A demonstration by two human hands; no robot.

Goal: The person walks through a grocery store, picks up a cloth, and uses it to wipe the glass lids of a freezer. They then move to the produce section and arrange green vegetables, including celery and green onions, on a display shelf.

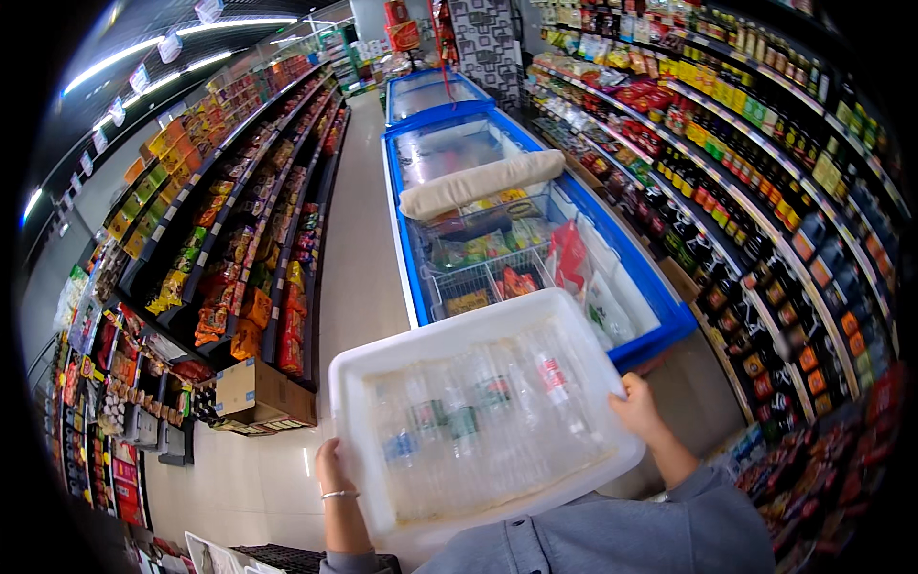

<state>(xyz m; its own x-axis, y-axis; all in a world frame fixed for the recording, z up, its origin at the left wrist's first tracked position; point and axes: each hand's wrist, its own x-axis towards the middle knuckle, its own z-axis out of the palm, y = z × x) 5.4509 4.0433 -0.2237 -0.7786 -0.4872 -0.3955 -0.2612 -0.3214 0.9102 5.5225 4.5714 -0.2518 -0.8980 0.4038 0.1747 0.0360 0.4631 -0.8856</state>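
Note:
A white plastic tray [449, 337] is held up in front of my body, slightly tilted. My left hand [330, 469], with a bracelet at the wrist, grips its left edge. On the right edge, my right hand [636, 409] has its fingers curled around the rim. Several clear plastic bottles [464, 421] lie side by side in the tray, some with green, red or blue labels. Just beyond the tray stands a chest freezer [660, 330] with a blue rim. Bagged goods and a red package [571, 256] lie in and beside its wire baskets [497, 273].
A rolled beige cover [483, 184] lies across the freezer. Stocked shelves line the left [220, 215] and the right [765, 191], the right ones full of bottles. On the floor at left sits a cardboard box [263, 394]. A tiled aisle [359, 191] runs left of the freezers.

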